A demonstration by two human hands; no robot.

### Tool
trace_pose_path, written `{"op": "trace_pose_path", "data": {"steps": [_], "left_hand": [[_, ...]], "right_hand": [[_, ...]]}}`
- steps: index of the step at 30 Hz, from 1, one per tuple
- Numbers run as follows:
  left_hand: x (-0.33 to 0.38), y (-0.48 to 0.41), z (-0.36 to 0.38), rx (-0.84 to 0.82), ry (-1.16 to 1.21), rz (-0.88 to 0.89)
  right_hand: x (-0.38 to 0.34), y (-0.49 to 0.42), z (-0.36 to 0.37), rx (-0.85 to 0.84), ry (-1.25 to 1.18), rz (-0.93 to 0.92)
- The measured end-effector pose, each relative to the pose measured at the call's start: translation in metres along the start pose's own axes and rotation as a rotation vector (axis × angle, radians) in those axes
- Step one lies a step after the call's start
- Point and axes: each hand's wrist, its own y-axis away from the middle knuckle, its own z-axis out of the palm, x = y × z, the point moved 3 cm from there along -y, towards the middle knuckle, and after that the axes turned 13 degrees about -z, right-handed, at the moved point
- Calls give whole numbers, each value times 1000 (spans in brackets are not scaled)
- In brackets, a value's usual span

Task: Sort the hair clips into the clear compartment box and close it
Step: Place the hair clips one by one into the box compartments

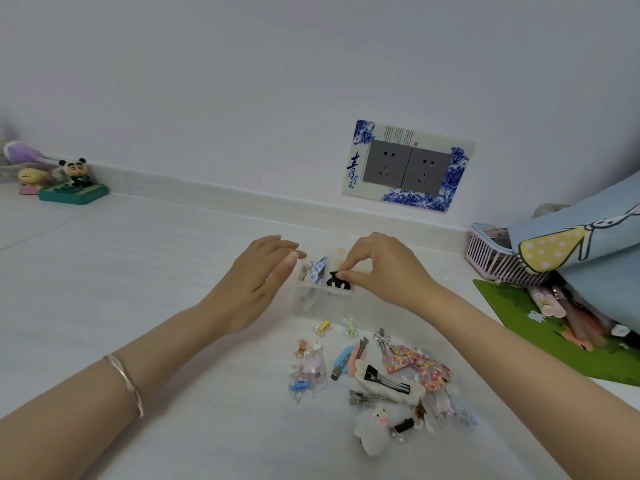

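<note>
The clear compartment box (pixel 311 303) lies open on the white surface between my hands. A blue checked bow clip (pixel 319 268) rests in a far compartment. My right hand (pixel 384 265) pinches a small black claw clip (pixel 337 281) over the box's right side. Flat against the box's left edge is my left hand (pixel 258 282), fingers apart and holding nothing. A loose pile of hair clips (pixel 377 372) lies nearer to me: a floral bow (pixel 419 367), a blue snap clip (pixel 341 360), a plush white clip (pixel 379 422), several tiny coloured clips.
A pink basket (pixel 491 254) and a blue cartoon-print bag (pixel 588 237) stand at the right, over a green mat (pixel 554 341) with pens. Small figurines (pixel 71 183) sit at the far left by the wall. A double wall socket (pixel 408 166) is behind the box.
</note>
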Motion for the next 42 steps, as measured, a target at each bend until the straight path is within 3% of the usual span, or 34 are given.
{"op": "trace_pose_path", "data": {"steps": [13, 18, 20, 23, 29, 35, 42], "left_hand": [[25, 15, 7, -45, 89, 118], [27, 21, 14, -83, 90, 139], [27, 23, 18, -106, 86, 135], [29, 25, 21, -134, 99, 133], [30, 27, 19, -148, 123, 81], [27, 25, 18, -135, 111, 59], [18, 20, 16, -109, 112, 9]], "right_hand": [[8, 25, 2, -279, -111, 16], [-10, 48, -18, 53, -251, -77], [-15, 65, -17, -46, -321, -58], [-17, 87, -2, -273, -219, 5], [-20, 100, 12, -291, -256, 44], [-15, 88, -4, -145, -640, 109], [10, 34, -27, 309, -816, 296]]}}
